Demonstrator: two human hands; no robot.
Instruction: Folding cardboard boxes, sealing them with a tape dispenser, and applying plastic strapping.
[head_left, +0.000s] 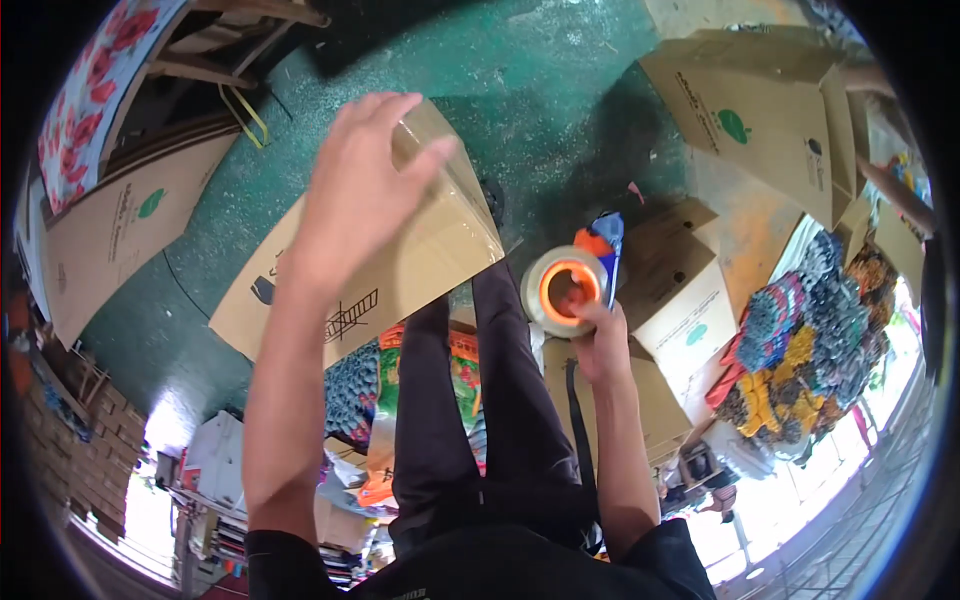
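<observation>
Green scuffed floor (540,85) spreads out beyond you, with a loose heap of knotted textiles (810,340) to the right. Your carton (430,240) is ahead and left of centre, its long axis running from near left to far right, with its taped end at the far right. Your left hand (360,180) is spread over that end, thumb apart from the fingers; you cannot tell how firmly it presses. Your right hand (600,340) is closed around the tape gun (610,250), fingers showing through the core of its roll (537,290). That roll sits just right of the carton's nearest right corner, seemingly apart from it, with your right hand on the near side.
</observation>
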